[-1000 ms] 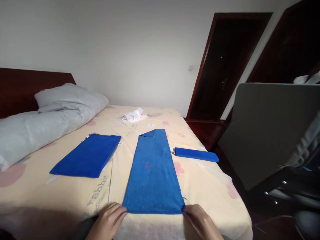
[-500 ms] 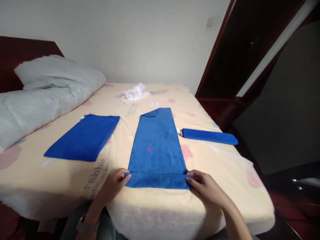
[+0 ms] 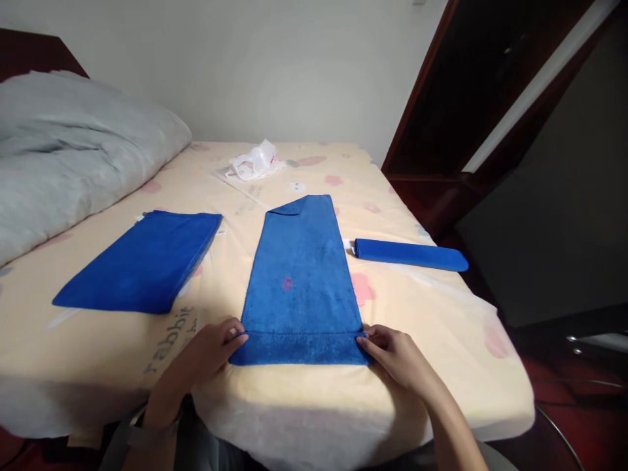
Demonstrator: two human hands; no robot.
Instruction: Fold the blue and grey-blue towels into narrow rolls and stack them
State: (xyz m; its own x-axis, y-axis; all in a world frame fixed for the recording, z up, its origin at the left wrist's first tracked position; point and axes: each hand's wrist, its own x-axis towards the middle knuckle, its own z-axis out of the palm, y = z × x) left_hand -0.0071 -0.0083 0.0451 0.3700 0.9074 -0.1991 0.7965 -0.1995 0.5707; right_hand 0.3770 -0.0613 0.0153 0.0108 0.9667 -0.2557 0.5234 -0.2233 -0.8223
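A long blue towel (image 3: pixel 299 268) lies lengthwise on the bed, folded into a narrow strip, with its near end turned over in a short fold. My left hand (image 3: pixel 206 350) pinches the near left corner of that fold. My right hand (image 3: pixel 395 353) pinches the near right corner. Both hands rest on the yellow bed sheet (image 3: pixel 432 314) close to the bed's front edge. The towel's far end has one corner flipped over.
A folded blue towel (image 3: pixel 142 258) lies to the left and a rolled blue towel (image 3: pixel 409 254) to the right. A white plastic bag (image 3: pixel 255 160) sits farther back. Grey bedding (image 3: pixel 73 150) is piled at left. A dark wooden door (image 3: pixel 471 85) stands at right.
Both hands have turned the near end of the towel over into a short fold and still grip its corners. The view has tilted down and moved closer to the bed.
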